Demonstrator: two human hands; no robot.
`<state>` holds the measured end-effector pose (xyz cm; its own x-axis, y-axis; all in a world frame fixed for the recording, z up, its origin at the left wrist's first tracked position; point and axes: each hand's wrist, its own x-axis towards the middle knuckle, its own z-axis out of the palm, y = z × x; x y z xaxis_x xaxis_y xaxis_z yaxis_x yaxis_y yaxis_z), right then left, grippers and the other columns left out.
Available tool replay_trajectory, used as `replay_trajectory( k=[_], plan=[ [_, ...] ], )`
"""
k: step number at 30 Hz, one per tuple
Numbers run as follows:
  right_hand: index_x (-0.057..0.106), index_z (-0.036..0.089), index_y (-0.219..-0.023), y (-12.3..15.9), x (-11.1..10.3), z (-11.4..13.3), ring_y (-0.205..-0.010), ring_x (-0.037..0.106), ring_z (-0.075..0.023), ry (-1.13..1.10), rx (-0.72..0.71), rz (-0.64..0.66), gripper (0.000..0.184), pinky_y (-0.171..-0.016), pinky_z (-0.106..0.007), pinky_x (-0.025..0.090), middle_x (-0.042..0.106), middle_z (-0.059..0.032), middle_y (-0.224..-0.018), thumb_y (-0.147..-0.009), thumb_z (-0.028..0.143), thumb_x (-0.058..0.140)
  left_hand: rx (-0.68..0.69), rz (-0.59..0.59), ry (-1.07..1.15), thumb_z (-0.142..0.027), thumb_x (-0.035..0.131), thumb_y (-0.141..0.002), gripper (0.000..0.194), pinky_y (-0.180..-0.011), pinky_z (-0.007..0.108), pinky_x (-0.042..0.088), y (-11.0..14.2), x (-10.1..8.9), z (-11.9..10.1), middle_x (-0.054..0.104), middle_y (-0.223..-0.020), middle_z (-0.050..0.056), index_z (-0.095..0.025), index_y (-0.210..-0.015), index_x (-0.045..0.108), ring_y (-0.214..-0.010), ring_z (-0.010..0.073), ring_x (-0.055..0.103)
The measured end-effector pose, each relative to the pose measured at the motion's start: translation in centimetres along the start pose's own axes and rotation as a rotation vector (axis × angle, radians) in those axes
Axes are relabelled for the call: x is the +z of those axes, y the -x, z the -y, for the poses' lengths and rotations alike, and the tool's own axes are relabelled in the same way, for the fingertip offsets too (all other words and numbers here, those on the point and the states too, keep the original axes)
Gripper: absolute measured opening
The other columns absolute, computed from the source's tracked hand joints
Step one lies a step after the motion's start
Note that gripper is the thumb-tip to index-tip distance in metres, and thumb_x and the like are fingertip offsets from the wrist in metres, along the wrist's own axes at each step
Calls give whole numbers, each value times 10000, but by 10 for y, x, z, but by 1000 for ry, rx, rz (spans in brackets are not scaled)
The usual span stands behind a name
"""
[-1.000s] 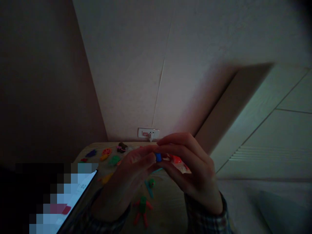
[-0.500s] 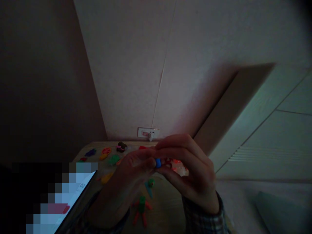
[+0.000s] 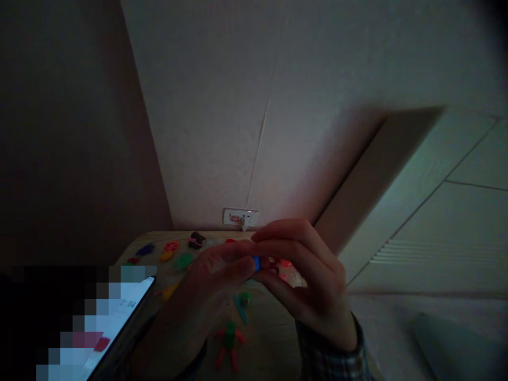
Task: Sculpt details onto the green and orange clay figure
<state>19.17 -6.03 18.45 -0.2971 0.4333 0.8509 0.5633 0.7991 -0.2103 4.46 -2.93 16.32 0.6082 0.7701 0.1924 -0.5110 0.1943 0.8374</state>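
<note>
Figure [image 3: 230, 336], green body with red limbs, lies nearest on the counter [image 3: 273, 328], phone [image 3: 119, 317] slanting at lower left. Teal strip [image 3: 241, 312] beyond the figure, green ball [image 3: 245, 299] right beside it. Blue piece [image 3: 256, 263] is up between both hands over the counter. Left hand [image 3: 218, 272]: grip pinching blue piece, thumb against its near side. Right hand [image 3: 319, 275]: thumb and fingers curled around the other side; can't tell whether that grip bears on it. Change over the last second: small. Hands hold nearly the same pose, a bit less blue shows past the left thumb. Reads as fine finger work on the piece, not a transfer. Visible sliver runs roughly up-down in view; ends covered, so true long axis and pointing can't be told. Farther back: yellow piece [image 3: 170, 291], green lump [image 3: 183, 260], dark lump [image 3: 196, 240], then socket [image 3: 240, 217] on the wall.
</note>
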Motion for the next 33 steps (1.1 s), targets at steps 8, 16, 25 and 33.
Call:
replay_trajectory(
  k=[8,16,25,33],
  plan=[
    [650,144,-1026,-1,0,0,-922,610,-156,-15,-18,-12,142,-801,-283,503,673,-49,-967,-901,213,647,-12,-15,19,-450,791,-679,323,-718,283,429,-2,-2,1,628,-719,15,-139,-725,717,-729,157,565],
    [647,143,-1017,-1,-1,0,-924,611,-159,19,-11,-6,115,-790,-287,497,670,-54,-967,-924,198,608,6,6,58,-415,776,-720,282,-681,231,414,-1,1,1,616,-719,1,-138,-744,729,-720,127,560],
    [632,144,-996,1,-3,-1,-921,612,-155,14,28,21,102,-793,-271,505,662,-59,-983,-911,199,624,23,-28,90,-362,815,-693,215,-666,230,426,-4,-2,4,643,-696,-4,-173,-791,782,-687,119,564],
    [642,151,-1007,0,-5,2,-917,618,-159,9,41,26,115,-788,-277,508,663,-55,-967,-928,225,602,6,51,15,-373,773,-724,229,-706,247,436,-4,-6,2,667,-787,14,-165,-818,760,-756,140,585]
  ],
)
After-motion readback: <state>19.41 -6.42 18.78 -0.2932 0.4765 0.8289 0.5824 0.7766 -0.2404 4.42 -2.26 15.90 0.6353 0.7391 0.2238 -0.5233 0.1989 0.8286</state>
